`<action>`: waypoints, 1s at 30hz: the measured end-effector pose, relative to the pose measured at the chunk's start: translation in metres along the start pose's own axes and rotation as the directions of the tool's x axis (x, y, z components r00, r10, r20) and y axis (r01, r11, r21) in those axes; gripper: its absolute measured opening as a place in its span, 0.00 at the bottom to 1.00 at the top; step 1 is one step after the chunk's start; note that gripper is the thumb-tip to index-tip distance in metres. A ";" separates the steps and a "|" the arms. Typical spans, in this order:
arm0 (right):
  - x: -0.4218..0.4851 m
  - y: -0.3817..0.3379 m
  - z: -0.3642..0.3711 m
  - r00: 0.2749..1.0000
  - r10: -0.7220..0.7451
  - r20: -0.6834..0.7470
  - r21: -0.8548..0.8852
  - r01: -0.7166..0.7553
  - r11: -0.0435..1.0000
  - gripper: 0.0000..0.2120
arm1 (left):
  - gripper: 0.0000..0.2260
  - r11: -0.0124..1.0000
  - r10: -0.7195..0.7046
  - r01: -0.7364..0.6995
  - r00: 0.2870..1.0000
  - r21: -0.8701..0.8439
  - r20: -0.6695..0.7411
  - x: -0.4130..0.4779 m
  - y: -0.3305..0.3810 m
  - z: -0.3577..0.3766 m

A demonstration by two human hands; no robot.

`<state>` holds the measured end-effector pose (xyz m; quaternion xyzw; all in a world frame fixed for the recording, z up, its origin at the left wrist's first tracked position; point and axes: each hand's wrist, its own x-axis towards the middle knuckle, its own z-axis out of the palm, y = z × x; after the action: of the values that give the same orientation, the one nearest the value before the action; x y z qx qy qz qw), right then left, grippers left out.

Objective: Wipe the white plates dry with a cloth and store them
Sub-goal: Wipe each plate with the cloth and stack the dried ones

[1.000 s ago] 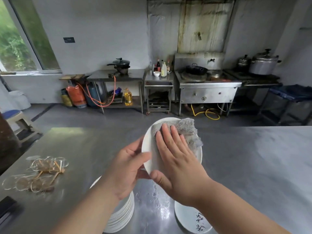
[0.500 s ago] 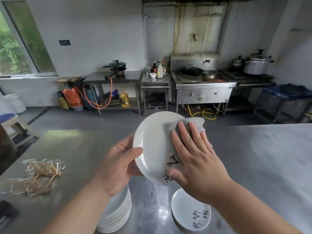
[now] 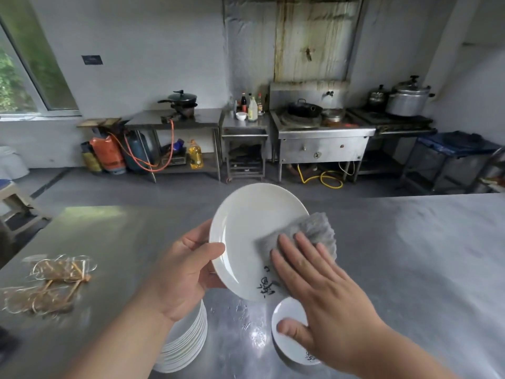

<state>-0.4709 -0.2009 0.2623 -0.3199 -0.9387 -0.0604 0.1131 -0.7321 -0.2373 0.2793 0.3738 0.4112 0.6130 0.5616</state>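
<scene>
A white plate (image 3: 247,231) with black writing near its lower rim is tilted up above the steel table. My left hand (image 3: 185,272) grips its left rim, thumb on the face. With straight fingers my right hand (image 3: 314,288) presses a grey cloth (image 3: 311,231) flat against the plate's right side. A tall stack of white plates (image 3: 188,343) stands on the table under my left forearm. One more white plate (image 3: 291,343) with black writing lies flat below my right hand.
The steel table (image 3: 410,263) spreads wide to the right, with water drops (image 3: 246,321) between the stack and the lone plate. A bundle of wire-and-wood pieces (image 3: 52,280) lies at the left. Stoves, pots and gas cylinders line the far wall.
My right hand has slid the cloth from the plate's upper face down to its right side, uncovering most of the face. The plate has tipped more toward me.
</scene>
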 end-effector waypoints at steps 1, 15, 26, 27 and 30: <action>0.003 0.007 -0.003 0.999 0.037 -0.009 -0.013 -0.037 0.999 0.47 | 0.22 0.999 -0.020 0.020 1.000 0.030 0.017 -0.002 0.000 0.002; 0.026 0.023 -0.019 0.980 0.198 -0.030 -0.010 -0.198 0.980 0.48 | 0.24 1.000 0.018 -0.018 1.000 0.000 -0.008 -0.002 -0.015 0.010; 0.038 0.022 -0.008 0.993 0.106 -0.047 0.019 -0.105 0.994 0.46 | 0.24 0.996 -0.067 0.062 0.996 0.069 0.060 0.001 -0.020 0.012; 0.041 0.023 -0.009 0.993 0.110 -0.052 0.027 -0.109 0.994 0.46 | 0.24 0.998 -0.051 0.049 0.998 0.046 0.048 0.002 -0.019 0.012; 0.033 0.020 -0.001 0.982 0.181 -0.054 0.085 -0.176 0.981 0.47 | 0.24 0.999 0.012 -0.013 0.999 -0.035 -0.034 0.007 -0.016 0.011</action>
<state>-0.4841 -0.1661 0.2728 -0.3960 -0.9040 -0.0223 0.1596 -0.7170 -0.2292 0.2688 0.3559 0.4073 0.6300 0.5572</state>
